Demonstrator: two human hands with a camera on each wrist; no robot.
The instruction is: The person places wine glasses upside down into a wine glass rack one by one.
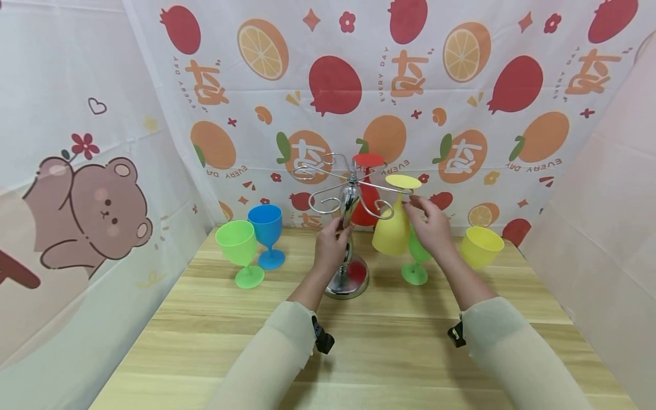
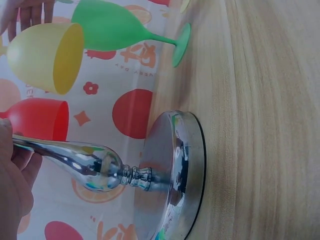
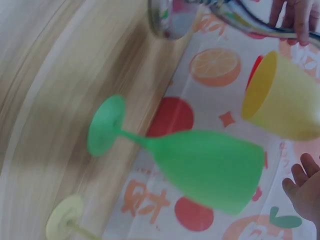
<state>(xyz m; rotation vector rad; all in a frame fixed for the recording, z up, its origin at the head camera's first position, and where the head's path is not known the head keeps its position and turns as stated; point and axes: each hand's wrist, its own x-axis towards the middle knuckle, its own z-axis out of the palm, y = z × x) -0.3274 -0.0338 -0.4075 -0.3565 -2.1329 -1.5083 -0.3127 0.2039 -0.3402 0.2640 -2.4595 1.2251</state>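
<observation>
My left hand [image 1: 332, 245] grips the twisted shaft of a chrome cup rack [image 1: 348, 204]; the left wrist view shows its round base [image 2: 187, 172] on the table. From one curled arm a yellow goblet [image 1: 392, 232] hangs upside down, foot on top. Beside that foot and stem is my right hand [image 1: 430, 223], its fingers loosely bent. In the right wrist view those fingers [image 3: 299, 175] stand apart from the yellow bowl. A red goblet [image 1: 365, 206] hangs inverted at the rack's back. Under my right hand a green goblet [image 3: 210, 167] stands upright, partly hidden in the head view.
To the left, a light green goblet [image 1: 238, 244] and a blue goblet [image 1: 266, 225] stand upright. Another yellow goblet [image 1: 480, 246] stands at the right, its lower part hidden by my forearm. A fruit-print cloth [image 1: 335, 85] hangs behind the wooden table [image 1: 379, 353].
</observation>
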